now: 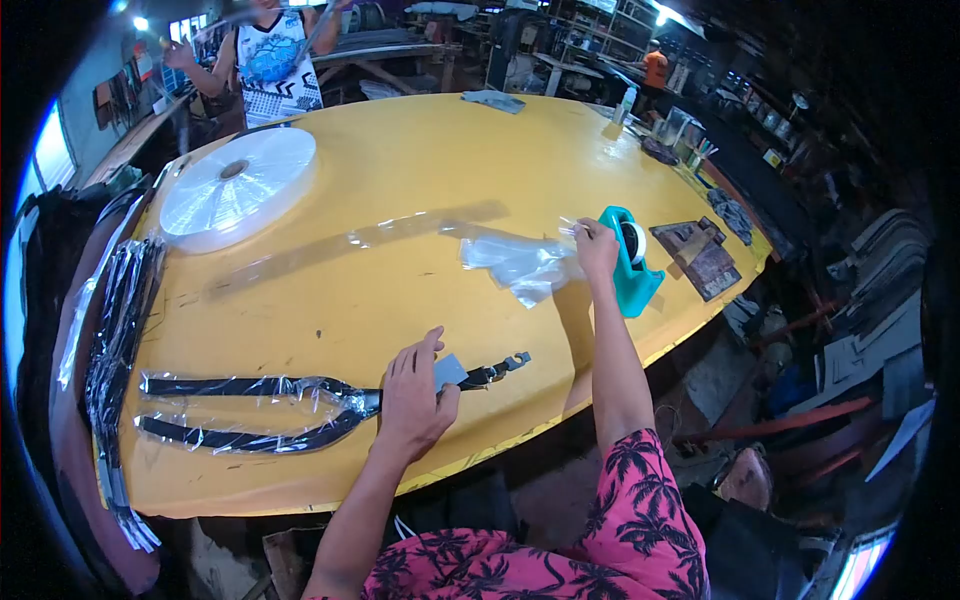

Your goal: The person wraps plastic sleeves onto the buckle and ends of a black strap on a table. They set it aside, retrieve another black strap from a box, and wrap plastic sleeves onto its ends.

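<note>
A black strap (300,385), wrapped in clear plastic and folded into two legs, lies at the front left of the table. Over its joined end rests my left hand (412,400), fingers stretched out, beside a small grey-white card (450,371). Black plastic hook (518,361) sits at the strap's tip. My right hand (598,248) is closed in a pinch at the teal tape dispenser (632,285), with a shiny bit of clear tape (568,226) at its fingertips. Clear plastic sleeves (525,265) lie just left of that hand. The dispenser holds a tape roll (633,242).
A large roll of clear plastic (270,190) lies at the back left of the yellow table (400,140). Wrapped straps (120,340) hang along the left edge. Right of the dispenser sits a dark plate (705,262). One person (275,70) stands behind the table; another (655,70) is farther back.
</note>
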Tool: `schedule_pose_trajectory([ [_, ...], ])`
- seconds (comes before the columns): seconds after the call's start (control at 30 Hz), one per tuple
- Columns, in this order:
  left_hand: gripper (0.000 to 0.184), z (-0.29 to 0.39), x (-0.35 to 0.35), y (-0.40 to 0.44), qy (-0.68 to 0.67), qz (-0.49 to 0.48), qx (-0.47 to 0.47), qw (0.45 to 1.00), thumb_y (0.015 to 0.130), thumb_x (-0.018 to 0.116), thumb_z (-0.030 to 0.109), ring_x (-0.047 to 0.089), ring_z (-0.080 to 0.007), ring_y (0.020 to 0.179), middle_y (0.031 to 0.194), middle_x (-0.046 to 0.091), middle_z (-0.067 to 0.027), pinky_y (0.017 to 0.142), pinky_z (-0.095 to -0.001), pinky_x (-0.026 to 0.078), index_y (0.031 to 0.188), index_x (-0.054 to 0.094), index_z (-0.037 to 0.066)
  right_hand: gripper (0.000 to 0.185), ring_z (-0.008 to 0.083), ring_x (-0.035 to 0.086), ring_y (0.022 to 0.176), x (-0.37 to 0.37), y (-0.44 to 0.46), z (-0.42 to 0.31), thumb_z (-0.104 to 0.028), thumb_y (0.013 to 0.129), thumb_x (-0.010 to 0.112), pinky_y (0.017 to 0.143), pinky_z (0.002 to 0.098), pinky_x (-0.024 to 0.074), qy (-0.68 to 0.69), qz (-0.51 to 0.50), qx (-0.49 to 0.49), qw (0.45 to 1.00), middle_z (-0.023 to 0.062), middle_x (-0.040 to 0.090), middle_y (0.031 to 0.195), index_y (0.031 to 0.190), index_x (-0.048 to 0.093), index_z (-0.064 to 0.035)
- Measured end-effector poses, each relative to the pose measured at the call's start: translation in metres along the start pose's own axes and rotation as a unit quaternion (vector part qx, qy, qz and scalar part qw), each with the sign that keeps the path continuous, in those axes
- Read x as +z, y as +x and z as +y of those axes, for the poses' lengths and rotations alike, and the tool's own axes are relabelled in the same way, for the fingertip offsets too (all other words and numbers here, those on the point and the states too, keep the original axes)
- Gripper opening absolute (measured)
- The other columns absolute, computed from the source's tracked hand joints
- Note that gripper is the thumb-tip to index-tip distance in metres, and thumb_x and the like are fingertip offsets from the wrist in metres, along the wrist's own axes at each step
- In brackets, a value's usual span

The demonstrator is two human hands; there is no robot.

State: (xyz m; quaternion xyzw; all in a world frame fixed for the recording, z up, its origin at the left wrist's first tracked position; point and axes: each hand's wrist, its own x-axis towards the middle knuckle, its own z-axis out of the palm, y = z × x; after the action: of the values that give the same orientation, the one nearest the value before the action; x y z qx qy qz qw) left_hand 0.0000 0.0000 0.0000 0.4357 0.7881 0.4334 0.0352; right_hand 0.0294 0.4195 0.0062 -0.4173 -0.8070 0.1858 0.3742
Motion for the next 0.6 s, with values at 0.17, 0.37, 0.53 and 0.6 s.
schedule_pose_trajectory([
  [0.17, 0.067, -0.003, -0.003, 0.003, 0.013, 0.007, -0.001, 1.0, 0.081, 0.059, 0.012, 0.053, -0.0369, 0.123, 0.128, 0.059, -0.0176, 0.111, -0.0491, 0.038, 0.146, 0.043, 0.002, 0.029, 0.0193, 0.074, 0.087, 0.002, 0.01, 0.019, -0.012, 0.095, 0.065, 0.081, 0.0297, 0.0556, 0.202, 0.091, 0.008, 0.975, 0.015, 0.077, 0.098, 0.118, 0.071, 0.0047],
  [0.37, 0.068, 0.002, -0.001, 0.001, 0.018, -0.001, -0.019, 1.0, 0.082, 0.059, 0.012, 0.052, -0.0358, 0.125, 0.13, 0.058, -0.0165, 0.112, -0.0486, 0.037, 0.147, 0.042, 0.003, 0.03, 0.0225, 0.075, 0.094, -0.031, 0.014, -0.008, -0.011, 0.096, 0.065, 0.081, 0.0316, 0.0563, 0.345, 0.11, 0.024, 0.932, 0.0157, 0.077, 0.098, 0.119, 0.069, 0.0086],
  [0.53, 0.068, 0.002, -0.001, 0.001, 0.012, 0.0, -0.018, 1.0, 0.083, 0.06, 0.011, 0.052, -0.0356, 0.125, 0.13, 0.058, -0.0166, 0.112, -0.0486, 0.037, 0.147, 0.041, 0.003, 0.033, 0.0212, 0.076, 0.092, -0.06, 0.027, -0.036, -0.011, 0.098, 0.065, 0.073, 0.0269, 0.0559, 0.434, 0.107, -0.007, 0.895, 0.0152, 0.076, 0.1, 0.123, 0.064, 0.0109],
  [0.6, 0.067, 0.003, -0.001, 0.002, 0.011, 0.0, -0.018, 1.0, 0.083, 0.06, 0.011, 0.052, -0.0356, 0.125, 0.13, 0.058, -0.0167, 0.112, -0.0487, 0.037, 0.147, 0.041, 0.003, 0.036, 0.0192, 0.076, 0.089, -0.08, 0.027, -0.058, -0.012, 0.098, 0.067, 0.069, 0.0253, 0.0554, 0.473, 0.105, -0.027, 0.874, 0.0147, 0.077, 0.101, 0.127, 0.062, 0.0086],
])
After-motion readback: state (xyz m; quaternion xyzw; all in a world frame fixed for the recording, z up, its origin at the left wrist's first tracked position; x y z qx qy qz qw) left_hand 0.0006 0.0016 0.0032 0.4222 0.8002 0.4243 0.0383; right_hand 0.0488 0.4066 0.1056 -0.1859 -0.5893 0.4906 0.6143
